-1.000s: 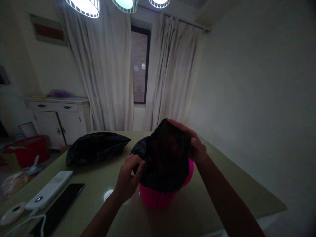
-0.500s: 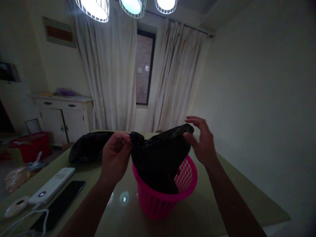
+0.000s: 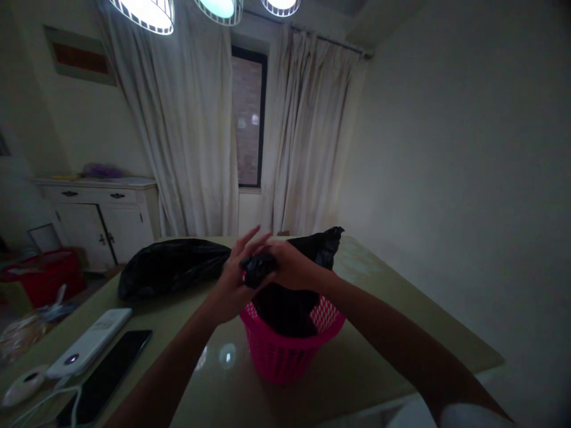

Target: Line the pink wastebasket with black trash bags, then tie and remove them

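Hands gathering a black bag above a pink basket, head view.

Head view: left hand [image 3: 236,282] and right hand [image 3: 289,267] meet over the pink basket [image 3: 285,351] on the surface [image 3: 379,333]. Right hand is closed on the bunched top of the black bag [image 3: 285,306], which sits inside the basket; left hand touches the same bunch, fingers partly spread. 1 more black bag [image 3: 172,270] lies left, apart. Power bank [image 3: 89,343] and phone [image 3: 109,374] lie near the left edge.
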A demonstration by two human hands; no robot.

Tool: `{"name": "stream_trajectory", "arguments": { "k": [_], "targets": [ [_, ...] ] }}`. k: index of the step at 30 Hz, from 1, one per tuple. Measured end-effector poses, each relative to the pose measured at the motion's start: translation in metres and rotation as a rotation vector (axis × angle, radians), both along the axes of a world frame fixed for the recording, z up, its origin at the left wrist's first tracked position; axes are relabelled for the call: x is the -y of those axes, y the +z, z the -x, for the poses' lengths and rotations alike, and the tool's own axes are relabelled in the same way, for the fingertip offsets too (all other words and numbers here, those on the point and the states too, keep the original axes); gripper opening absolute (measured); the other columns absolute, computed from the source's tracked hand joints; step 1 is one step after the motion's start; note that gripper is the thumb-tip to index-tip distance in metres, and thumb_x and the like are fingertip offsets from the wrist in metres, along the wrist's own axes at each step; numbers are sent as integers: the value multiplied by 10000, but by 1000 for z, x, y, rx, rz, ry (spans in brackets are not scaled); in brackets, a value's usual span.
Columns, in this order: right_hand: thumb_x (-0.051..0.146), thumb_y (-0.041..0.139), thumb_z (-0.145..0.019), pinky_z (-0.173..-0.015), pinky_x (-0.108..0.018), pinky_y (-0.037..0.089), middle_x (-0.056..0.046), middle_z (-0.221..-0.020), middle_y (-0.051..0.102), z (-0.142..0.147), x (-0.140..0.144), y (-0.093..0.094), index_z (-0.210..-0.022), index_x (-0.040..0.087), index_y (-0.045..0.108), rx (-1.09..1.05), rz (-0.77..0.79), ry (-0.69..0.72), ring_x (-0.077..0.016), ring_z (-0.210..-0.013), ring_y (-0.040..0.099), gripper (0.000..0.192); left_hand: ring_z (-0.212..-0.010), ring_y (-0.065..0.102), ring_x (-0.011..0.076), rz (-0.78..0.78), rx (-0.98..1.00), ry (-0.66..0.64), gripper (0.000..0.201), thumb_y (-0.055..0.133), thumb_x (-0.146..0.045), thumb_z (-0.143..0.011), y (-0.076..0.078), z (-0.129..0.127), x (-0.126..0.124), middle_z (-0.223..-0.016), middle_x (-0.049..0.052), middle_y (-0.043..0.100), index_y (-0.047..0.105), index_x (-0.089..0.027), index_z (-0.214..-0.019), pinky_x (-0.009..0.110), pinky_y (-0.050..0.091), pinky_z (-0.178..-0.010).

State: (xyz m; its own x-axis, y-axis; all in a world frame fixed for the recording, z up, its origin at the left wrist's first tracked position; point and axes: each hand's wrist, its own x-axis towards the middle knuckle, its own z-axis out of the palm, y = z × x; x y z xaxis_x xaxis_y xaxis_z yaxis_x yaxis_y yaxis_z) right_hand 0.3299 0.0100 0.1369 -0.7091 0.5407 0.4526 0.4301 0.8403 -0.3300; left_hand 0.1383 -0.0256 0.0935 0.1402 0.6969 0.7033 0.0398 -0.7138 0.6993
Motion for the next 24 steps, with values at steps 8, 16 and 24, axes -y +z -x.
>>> {"name": "stream_trajectory", "arguments": {
  "k": [8,16,24],
  "targets": [
    [390,1068,-426,-1001,-441,494,-4,-781,756,-90,-44,48,-860,261,847,244,3,-302,-210,-788,666,504,-675,645,157,476,638,-387,411,827,-590,-917,6,-15,5,-634,-39,600,667,-219,-845,344,616,-852],
    [231,767,-844,-1001,-369,576,-48,-1186,820,-148,-21,97,-1219,230,812,-209,131,-190,-216,-1094,765,378,-485,279,57,489,447,-327,453,906,-481,-858,7,-19,3,-562,-106,339,583,-185,-740,208,374,-486],
    [152,1041,-400,-1232,-505,483,-90,-1452,725,-189,-26,35,-1406,270,753,-121,554,-378,-353,-1435,626,1053,-564,418,89,428,487,-183,415,892,-483,-870,-7,-8,5,-599,-106,399,659,-199,-1062,231,416,-600]
  ]
}}
